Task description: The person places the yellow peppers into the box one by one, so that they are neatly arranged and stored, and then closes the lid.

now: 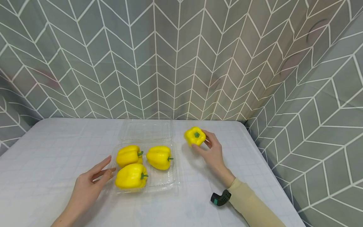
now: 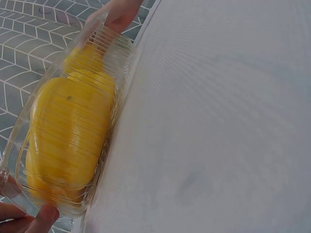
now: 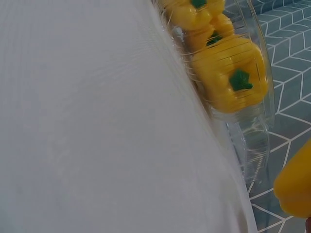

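- So, your right hand [image 1: 212, 154] pinches the held yellow pepper [image 1: 193, 138] between thumb and fingers, up off to the right of the clear container [image 1: 161, 180]
- From that grip the container lies left and nearer you; your left hand [image 1: 90, 184] is closer to it, fingers loosely extended at its left edge, contact unclear
- Held pepper: glossy, blocky, green stem facing you, long axis apparently pointing away

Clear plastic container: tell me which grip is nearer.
The left grip, at the left edge of the container; the right grip, holding a yellow pepper, is off to its right.
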`<act>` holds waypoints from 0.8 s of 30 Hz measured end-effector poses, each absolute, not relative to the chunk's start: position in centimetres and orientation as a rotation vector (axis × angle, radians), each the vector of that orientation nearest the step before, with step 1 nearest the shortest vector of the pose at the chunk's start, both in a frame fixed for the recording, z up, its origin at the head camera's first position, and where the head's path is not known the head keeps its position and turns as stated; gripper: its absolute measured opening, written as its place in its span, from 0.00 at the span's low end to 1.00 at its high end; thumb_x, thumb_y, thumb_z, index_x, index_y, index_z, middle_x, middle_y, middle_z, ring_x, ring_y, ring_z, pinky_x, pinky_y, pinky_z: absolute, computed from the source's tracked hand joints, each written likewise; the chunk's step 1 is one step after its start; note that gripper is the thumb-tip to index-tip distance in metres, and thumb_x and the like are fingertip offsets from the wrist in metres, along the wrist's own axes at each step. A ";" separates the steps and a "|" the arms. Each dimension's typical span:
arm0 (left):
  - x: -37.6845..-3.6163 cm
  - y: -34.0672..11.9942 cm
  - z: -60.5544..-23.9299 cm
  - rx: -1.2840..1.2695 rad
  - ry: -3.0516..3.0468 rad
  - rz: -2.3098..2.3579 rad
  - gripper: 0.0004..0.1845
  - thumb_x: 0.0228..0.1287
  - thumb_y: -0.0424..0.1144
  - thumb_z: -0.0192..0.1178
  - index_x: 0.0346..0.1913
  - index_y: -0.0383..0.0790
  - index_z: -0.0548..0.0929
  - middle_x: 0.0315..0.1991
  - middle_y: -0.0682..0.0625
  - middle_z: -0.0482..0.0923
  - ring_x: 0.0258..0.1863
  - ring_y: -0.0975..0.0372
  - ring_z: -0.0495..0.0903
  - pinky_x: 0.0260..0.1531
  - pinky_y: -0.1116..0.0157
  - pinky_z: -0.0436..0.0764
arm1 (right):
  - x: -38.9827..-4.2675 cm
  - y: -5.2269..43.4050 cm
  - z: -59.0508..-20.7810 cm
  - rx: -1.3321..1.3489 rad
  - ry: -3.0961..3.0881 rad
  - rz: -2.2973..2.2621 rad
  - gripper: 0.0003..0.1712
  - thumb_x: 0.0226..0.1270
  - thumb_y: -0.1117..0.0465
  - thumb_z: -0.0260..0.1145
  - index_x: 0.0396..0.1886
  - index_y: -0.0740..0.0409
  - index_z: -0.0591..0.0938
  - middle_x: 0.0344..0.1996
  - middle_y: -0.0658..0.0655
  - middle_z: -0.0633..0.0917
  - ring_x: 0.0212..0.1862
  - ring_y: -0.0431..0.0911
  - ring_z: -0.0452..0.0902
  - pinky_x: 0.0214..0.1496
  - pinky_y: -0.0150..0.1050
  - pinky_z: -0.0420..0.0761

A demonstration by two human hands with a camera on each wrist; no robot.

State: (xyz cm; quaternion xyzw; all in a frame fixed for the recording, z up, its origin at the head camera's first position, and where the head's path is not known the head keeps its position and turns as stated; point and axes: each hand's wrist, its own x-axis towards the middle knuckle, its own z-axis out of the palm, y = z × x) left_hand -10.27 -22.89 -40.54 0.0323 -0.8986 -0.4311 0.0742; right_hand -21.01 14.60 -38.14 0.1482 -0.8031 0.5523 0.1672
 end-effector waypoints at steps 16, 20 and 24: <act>-10.2 -22.9 -40.6 0.062 -2.681 -1.287 0.27 0.68 0.49 0.54 0.68 0.48 0.66 0.49 0.46 0.82 0.39 0.82 0.77 0.35 0.70 0.83 | -20.8 14.3 -38.5 0.434 -2.267 1.692 0.34 0.53 0.62 0.73 0.61 0.60 0.73 0.59 0.56 0.75 0.60 0.47 0.72 0.62 0.37 0.72; -10.2 -22.8 -40.5 0.069 -2.682 -1.284 0.27 0.68 0.49 0.54 0.68 0.48 0.66 0.51 0.45 0.81 0.41 0.75 0.81 0.35 0.71 0.83 | -20.7 14.2 -38.5 0.439 -2.262 1.703 0.34 0.53 0.63 0.73 0.61 0.61 0.72 0.59 0.58 0.75 0.59 0.49 0.72 0.61 0.37 0.73; -10.4 -22.8 -40.5 0.080 -2.687 -1.281 0.28 0.68 0.50 0.53 0.69 0.49 0.65 0.56 0.43 0.77 0.46 0.59 0.83 0.36 0.67 0.83 | -20.3 14.0 -38.0 0.435 -2.264 1.721 0.34 0.53 0.65 0.72 0.61 0.63 0.72 0.59 0.59 0.75 0.59 0.49 0.73 0.61 0.39 0.73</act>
